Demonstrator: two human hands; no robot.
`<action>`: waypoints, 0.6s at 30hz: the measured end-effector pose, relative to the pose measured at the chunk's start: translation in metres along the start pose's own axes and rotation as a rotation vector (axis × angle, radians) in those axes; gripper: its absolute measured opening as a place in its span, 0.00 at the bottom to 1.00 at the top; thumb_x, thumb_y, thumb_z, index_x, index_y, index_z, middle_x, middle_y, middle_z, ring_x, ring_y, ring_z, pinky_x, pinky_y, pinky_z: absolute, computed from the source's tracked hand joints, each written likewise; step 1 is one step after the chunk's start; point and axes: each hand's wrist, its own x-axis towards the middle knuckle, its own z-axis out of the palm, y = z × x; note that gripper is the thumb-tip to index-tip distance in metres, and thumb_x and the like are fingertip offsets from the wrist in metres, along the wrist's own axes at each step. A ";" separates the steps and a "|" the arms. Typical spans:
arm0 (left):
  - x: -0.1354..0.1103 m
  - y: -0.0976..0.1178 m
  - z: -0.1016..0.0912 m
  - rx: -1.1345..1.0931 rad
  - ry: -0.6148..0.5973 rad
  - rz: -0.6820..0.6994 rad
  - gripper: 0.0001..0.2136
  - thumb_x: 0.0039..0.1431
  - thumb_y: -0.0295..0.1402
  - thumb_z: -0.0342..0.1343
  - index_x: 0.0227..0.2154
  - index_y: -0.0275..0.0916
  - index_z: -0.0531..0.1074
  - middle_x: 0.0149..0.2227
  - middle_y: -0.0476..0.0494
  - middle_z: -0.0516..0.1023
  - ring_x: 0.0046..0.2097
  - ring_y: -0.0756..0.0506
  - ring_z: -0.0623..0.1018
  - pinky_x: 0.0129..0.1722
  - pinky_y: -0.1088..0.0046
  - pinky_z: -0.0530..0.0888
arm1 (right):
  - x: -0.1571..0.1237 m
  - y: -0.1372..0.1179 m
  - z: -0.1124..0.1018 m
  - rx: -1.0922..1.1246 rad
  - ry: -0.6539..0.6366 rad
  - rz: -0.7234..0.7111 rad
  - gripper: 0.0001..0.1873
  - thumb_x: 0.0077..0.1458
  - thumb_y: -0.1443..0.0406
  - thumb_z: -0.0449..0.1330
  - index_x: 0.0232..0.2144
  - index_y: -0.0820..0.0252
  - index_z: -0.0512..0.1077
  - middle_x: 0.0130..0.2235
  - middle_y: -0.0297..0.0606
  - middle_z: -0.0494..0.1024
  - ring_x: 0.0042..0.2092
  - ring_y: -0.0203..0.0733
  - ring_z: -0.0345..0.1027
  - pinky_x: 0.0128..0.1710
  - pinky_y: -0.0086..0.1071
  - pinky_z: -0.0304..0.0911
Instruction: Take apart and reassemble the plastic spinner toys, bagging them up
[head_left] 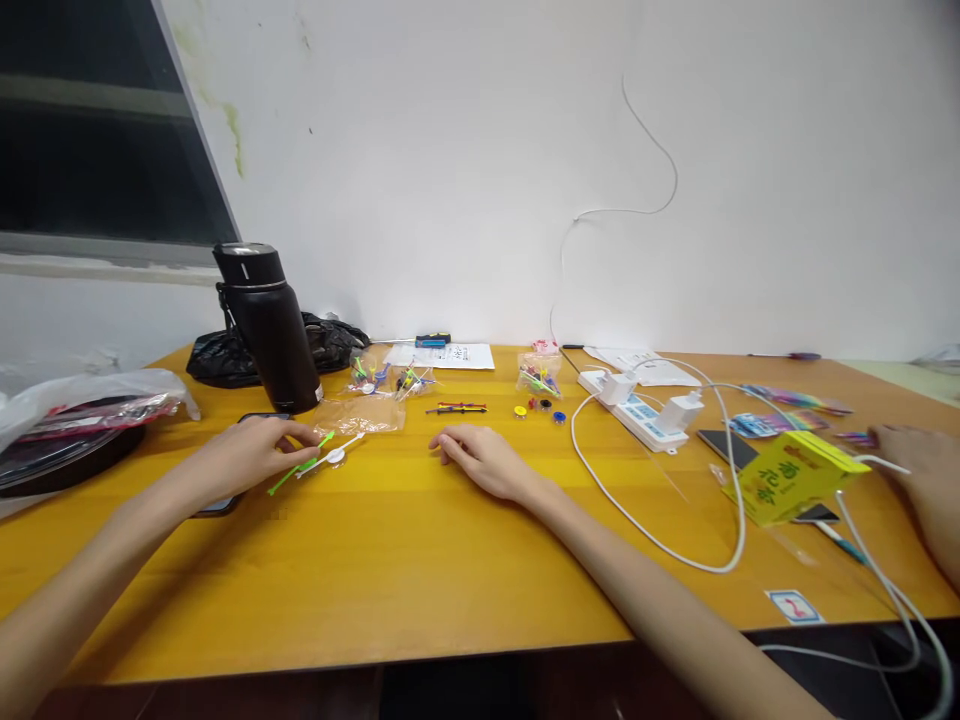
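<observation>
My left hand [251,452] rests on the yellow table [420,560] with its fingers pinched round a green plastic stick [300,466] joined to a white stick with a round disc [334,456]. My right hand [484,458] lies palm down on the table to the right of it, fingers loosely curled, with nothing in it. Beyond the hands lie small clear bags of coloured sticks [390,380], a dark stick [456,407], and yellow, red and blue round pieces [538,408]. A clear empty bag [360,416] lies by the left hand.
A black flask [268,325] and a black bag [225,360] stand at the back left. A white power strip [634,410] with chargers and cables lies on the right, beside a yellow box [795,478] and a phone. Another person's hand [926,475] rests at far right.
</observation>
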 end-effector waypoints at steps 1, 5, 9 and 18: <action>0.000 -0.002 -0.002 0.037 -0.016 -0.012 0.24 0.54 0.56 0.55 0.41 0.46 0.83 0.40 0.41 0.85 0.42 0.35 0.82 0.38 0.69 0.72 | 0.001 0.003 -0.001 -0.034 0.029 0.009 0.19 0.73 0.58 0.46 0.44 0.58 0.76 0.40 0.37 0.82 0.42 0.40 0.74 0.44 0.32 0.62; 0.005 -0.006 -0.013 0.119 0.048 -0.029 0.25 0.58 0.55 0.52 0.45 0.45 0.81 0.41 0.40 0.85 0.43 0.32 0.81 0.37 0.67 0.70 | 0.003 0.018 -0.010 -0.275 0.209 0.068 0.17 0.72 0.61 0.48 0.41 0.60 0.75 0.42 0.43 0.80 0.46 0.45 0.70 0.47 0.36 0.61; 0.014 0.017 -0.022 0.056 0.209 0.050 0.19 0.58 0.52 0.53 0.42 0.48 0.81 0.39 0.44 0.85 0.40 0.36 0.81 0.36 0.69 0.71 | 0.002 0.037 -0.021 -0.566 0.344 0.163 0.14 0.69 0.66 0.50 0.44 0.62 0.75 0.46 0.48 0.77 0.51 0.52 0.64 0.54 0.43 0.58; 0.037 0.119 0.010 -0.399 0.079 0.319 0.15 0.63 0.42 0.50 0.41 0.41 0.78 0.35 0.44 0.83 0.35 0.44 0.81 0.34 0.72 0.73 | -0.005 0.057 -0.034 -0.741 0.296 0.322 0.13 0.62 0.72 0.53 0.44 0.63 0.76 0.46 0.51 0.76 0.52 0.55 0.64 0.51 0.42 0.60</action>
